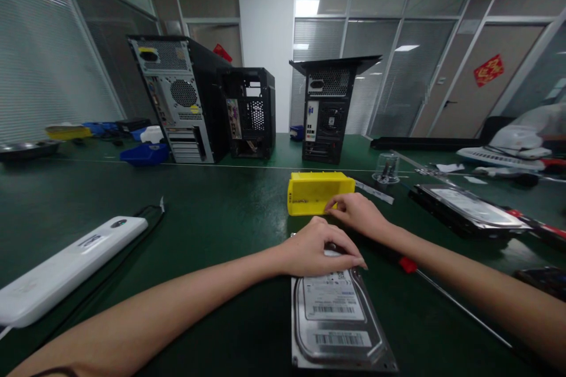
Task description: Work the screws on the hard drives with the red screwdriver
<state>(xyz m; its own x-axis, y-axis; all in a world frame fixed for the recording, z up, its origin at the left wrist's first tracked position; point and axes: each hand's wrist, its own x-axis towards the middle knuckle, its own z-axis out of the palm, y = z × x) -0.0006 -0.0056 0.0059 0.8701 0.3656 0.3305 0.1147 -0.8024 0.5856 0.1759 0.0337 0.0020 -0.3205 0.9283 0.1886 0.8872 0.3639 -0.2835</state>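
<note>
Your left hand (pixel 312 250) arched over the far end of the hard drive (pixel 342 324), fingers bent; whether they gripped it or merely rested there, I could not tell. The drive lay label-up on the table (pixel 212 206). A sideways push could have slid it, and your palm hid part of its far end. Your right forearm crossed above the screwdriver (pixel 462 312); a low sweep could have rolled it, and part of its handle was covered. Your right hand (pixel 354 210) was at the near right corner of the yellow bin (pixel 305 191), where a careless knock could have shifted or tipped it. You left me unable to tell whether those fingertips pinched anything. Farther off, the clear cup (pixel 386 169) held dark pieces too indistinct to identify.
</note>
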